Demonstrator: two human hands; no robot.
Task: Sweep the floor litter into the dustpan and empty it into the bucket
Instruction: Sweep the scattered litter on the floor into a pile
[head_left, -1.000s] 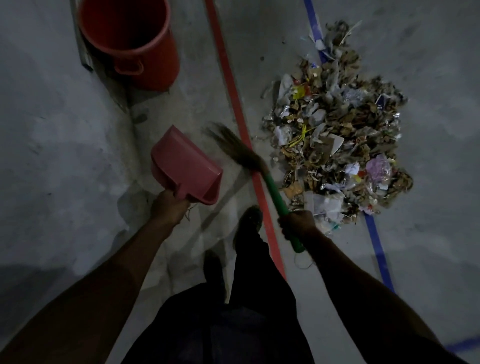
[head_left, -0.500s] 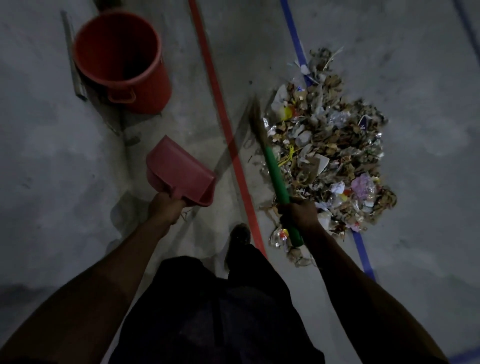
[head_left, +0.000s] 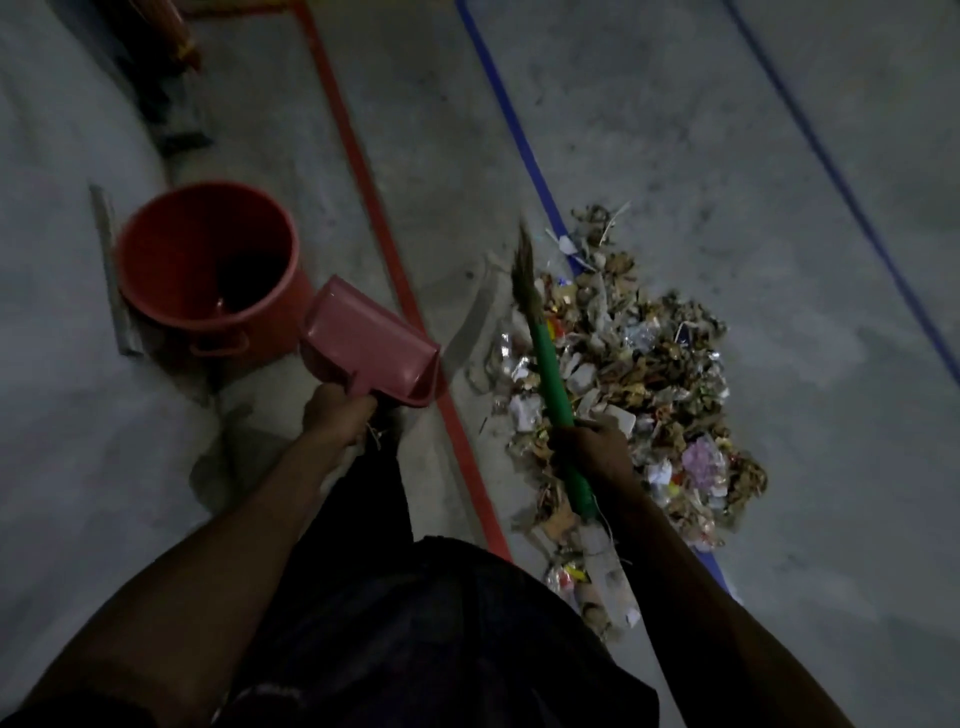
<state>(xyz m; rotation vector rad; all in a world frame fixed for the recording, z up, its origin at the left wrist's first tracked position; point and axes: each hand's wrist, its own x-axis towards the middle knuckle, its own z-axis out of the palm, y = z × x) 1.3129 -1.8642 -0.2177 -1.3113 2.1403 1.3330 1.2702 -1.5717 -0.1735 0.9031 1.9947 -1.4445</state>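
Since half a second ago the broom (head_left: 540, 338) stays raised over the litter pile (head_left: 628, 384) with its bristles toward 12 o'clock, while the pink dustpan (head_left: 369, 345) has come closer to the red bucket (head_left: 208, 260), now just at its 4 o'clock side. Curled round the green handle, the right hand (head_left: 597, 449) sits above the pile's near edge; the left hand (head_left: 337, 413) grips the dustpan's handle at 7 o'clock of the pan. Between dustpan and litter runs a red floor line (head_left: 384, 228), and a blue line (head_left: 519, 130) passes under the pile.
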